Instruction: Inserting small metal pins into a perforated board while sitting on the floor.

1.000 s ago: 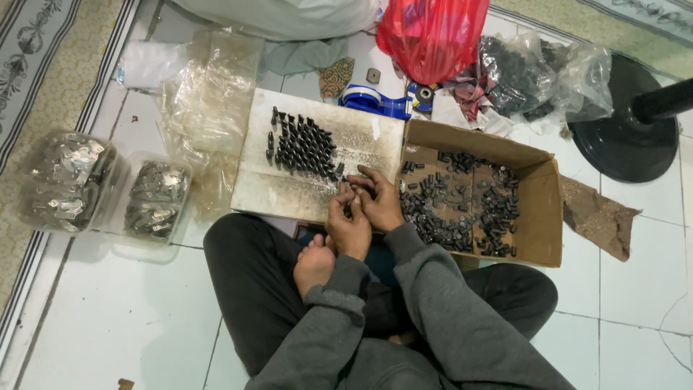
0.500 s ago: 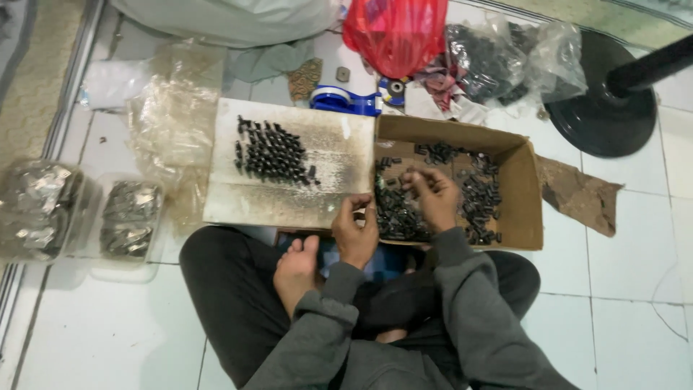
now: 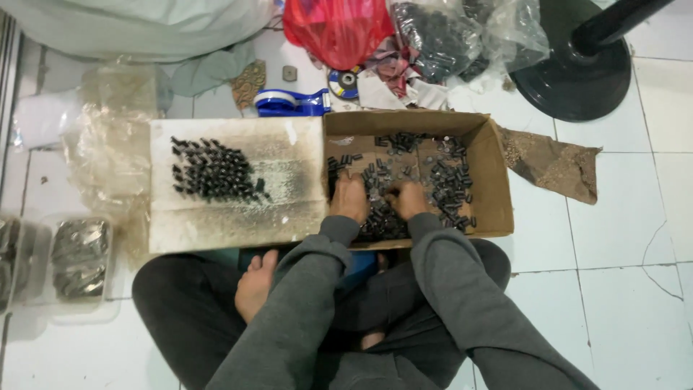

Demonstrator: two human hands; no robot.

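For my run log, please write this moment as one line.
left hand: in cardboard box, on small black parts | right hand: same, grip unclear | flat board: black parts pile

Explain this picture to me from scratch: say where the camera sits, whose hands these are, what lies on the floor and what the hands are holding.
No machine here: a person sits cross-legged on a tiled floor with a camera on their head looking down, so the grey sleeves are their own. The left hand and right hand are both sunk in a cardboard box of small dark metal parts; whether either grips any cannot be told. Left of the box lies a pale board bearing a neat cluster of the same parts. Behind are a red plastic bag, a blue tape dispenser and a black round stand base. Clear bags of parts lie far left.
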